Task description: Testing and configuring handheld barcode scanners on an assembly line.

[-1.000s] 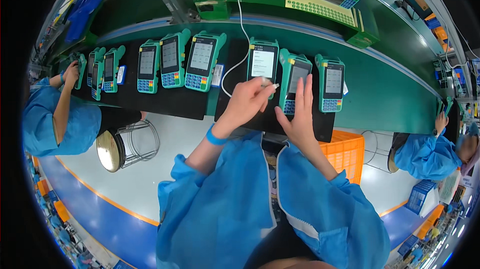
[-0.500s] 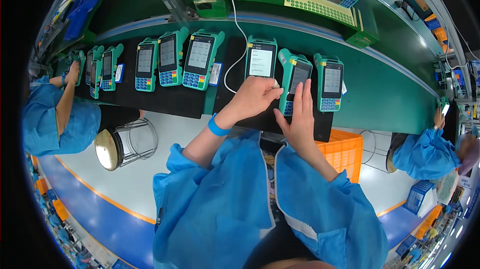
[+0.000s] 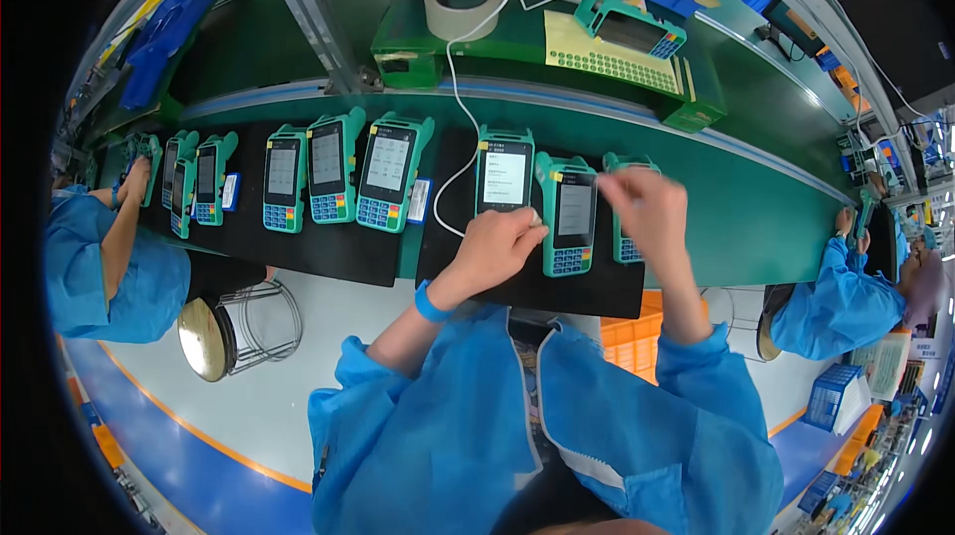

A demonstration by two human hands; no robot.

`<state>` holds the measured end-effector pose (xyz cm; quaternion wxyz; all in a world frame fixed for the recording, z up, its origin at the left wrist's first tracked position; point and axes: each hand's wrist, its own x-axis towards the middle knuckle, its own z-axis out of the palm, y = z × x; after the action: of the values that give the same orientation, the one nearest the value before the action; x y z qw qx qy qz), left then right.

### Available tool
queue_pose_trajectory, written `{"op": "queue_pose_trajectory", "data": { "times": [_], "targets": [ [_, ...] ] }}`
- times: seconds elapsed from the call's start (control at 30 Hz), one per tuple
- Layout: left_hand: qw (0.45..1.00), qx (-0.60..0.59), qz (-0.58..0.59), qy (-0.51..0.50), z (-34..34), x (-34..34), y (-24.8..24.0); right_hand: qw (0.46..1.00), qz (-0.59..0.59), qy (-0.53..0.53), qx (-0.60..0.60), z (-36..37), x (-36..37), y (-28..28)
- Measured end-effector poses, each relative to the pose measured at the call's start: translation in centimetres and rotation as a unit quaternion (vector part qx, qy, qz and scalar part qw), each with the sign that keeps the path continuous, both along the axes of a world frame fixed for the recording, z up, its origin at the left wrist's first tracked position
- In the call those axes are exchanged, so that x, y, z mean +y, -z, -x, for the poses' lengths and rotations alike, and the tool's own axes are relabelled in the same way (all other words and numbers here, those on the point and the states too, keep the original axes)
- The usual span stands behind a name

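My left hand (image 3: 494,249) is closed, thumb and fingers pinched round the white end of a cable (image 3: 460,102). It covers the keypad of a green handheld payment terminal (image 3: 504,177) with a lit white screen. Just right of those fingertips lies a second payment terminal (image 3: 574,212), its screen greyish and its coloured keypad showing. My right hand (image 3: 652,207) is raised over a third payment terminal (image 3: 627,250) and hides most of it. Motion smears the right fingers, which are near the second terminal's upper right corner.
More payment terminals (image 3: 386,172) lie in a row leftward on black mats (image 3: 348,255). A green shelf (image 3: 408,68) behind carries a tape roll (image 3: 463,16) and another terminal (image 3: 632,28). Co-workers in blue sit at both sides. An orange crate (image 3: 632,341) stands below the bench edge.
My right hand has lifted off the second terminal and moved up and right over the third. My left hand keeps its pinch beside the first terminal. The whole view has shifted, showing more shelf.
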<state>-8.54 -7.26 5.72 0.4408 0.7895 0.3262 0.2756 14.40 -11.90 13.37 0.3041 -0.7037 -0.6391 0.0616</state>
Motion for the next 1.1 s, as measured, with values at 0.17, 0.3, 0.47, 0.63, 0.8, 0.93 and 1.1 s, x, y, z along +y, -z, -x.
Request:
{"op": "queue_pose_trajectory", "data": {
  "times": [0.17, 0.3, 0.47, 0.63, 0.8, 0.93, 1.1],
  "targets": [
    [0.999, 0.005, -0.037, -0.011, -0.4, -0.2, 0.3, 0.970, -0.205, -0.128, -0.036, -3.7, 11.6, 0.4],
    [1.000, 0.000, -0.016, -0.026, -0.2, -0.8, 0.6, 0.962, -0.204, -0.177, -0.041, -2.7, 16.3, 1.7],
    [0.999, -0.009, -0.032, -0.024, -0.1, -1.2, 0.8, 0.972, -0.156, -0.128, -0.121, -1.8, 16.6, 2.6],
    [0.997, -0.015, -0.068, -0.043, -1.5, -2.6, -0.4, 0.977, -0.154, -0.148, -0.014, -1.8, 14.8, 2.5],
    [0.988, 0.001, -0.150, -0.045, -4.1, -3.8, -1.9, 0.939, 0.162, -0.231, 0.199, -2.5, 9.8, 0.2],
    [0.980, 0.020, -0.193, -0.052, -5.5, -3.9, -2.2, 0.948, 0.213, -0.220, 0.090, -2.0, 7.1, -1.9],
    [0.977, 0.028, -0.202, -0.060, -6.5, -4.2, -2.7, 0.969, 0.098, -0.223, -0.027, -1.9, 5.4, -1.0]
  ]
}}
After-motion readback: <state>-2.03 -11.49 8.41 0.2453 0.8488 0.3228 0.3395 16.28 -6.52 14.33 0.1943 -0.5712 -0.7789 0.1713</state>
